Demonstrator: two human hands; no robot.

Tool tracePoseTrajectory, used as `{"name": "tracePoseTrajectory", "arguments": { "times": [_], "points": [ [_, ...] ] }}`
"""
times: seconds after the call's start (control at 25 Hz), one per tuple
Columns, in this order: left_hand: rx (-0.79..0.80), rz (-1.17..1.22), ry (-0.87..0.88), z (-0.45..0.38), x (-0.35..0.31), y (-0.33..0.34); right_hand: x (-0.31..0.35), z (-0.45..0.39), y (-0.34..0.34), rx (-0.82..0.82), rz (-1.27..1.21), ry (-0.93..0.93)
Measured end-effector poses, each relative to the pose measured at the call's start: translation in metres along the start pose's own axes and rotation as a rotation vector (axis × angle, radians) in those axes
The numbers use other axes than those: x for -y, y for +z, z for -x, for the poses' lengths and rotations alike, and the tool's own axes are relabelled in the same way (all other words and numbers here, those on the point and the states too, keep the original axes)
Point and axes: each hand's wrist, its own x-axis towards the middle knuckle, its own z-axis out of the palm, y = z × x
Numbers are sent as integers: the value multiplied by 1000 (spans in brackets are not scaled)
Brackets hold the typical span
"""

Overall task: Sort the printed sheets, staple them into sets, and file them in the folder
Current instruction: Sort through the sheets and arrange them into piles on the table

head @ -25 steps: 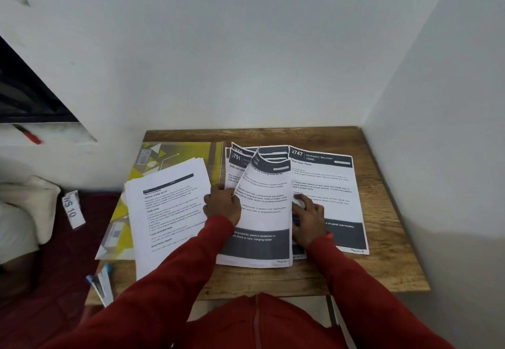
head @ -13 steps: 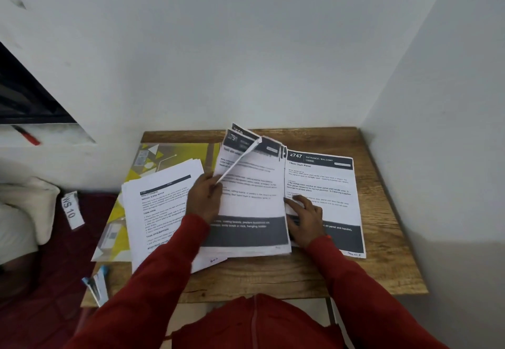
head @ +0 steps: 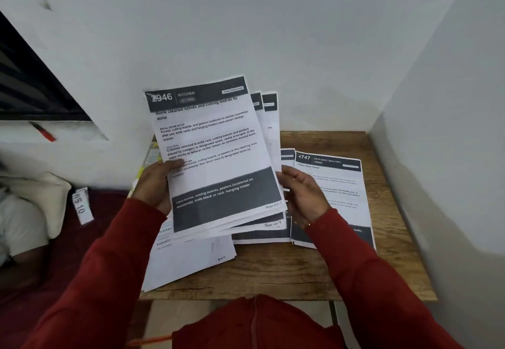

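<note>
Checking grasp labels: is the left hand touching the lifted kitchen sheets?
Touching. The head view shows the left hand gripping the lifted kitchen sheets at their left edge, thumb on the front page.

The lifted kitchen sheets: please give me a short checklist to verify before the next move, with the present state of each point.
1. Left hand grips the lifted kitchen sheets at their left edge: ok.
2. Right hand supports the right edge: ok; fingers relaxed, only touching.
3. Edges of the lifted sheets aligned: not ok; they are fanned at top and bottom.
4. Entrance sheet lies apart on the table: ok.
5. Stapler within reach: cannot tell; none visible.
6. Folder free for filing: cannot tell; only a yellow edge shows behind the sheets.
</note>
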Motion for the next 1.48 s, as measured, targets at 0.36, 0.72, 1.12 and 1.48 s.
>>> {"name": "tracePoseTrajectory", "arguments": {
  "times": [0.36, 0.72, 1.12, 1.48],
  "points": [
    [27, -36, -91, -18, 5, -25, 55, 27, -6, -53, -105, -256],
    [146, 0, -94, -17, 15, 2, 45, 27, -9, -135, 40, -142],
    [150, 105, -98, -13, -4, 5, 71, 33, -11, -34, -190, -347],
    [141, 130, -102, -24, 5, -5, 84, 44, 3, 5, -113, -445]
  ]
}}
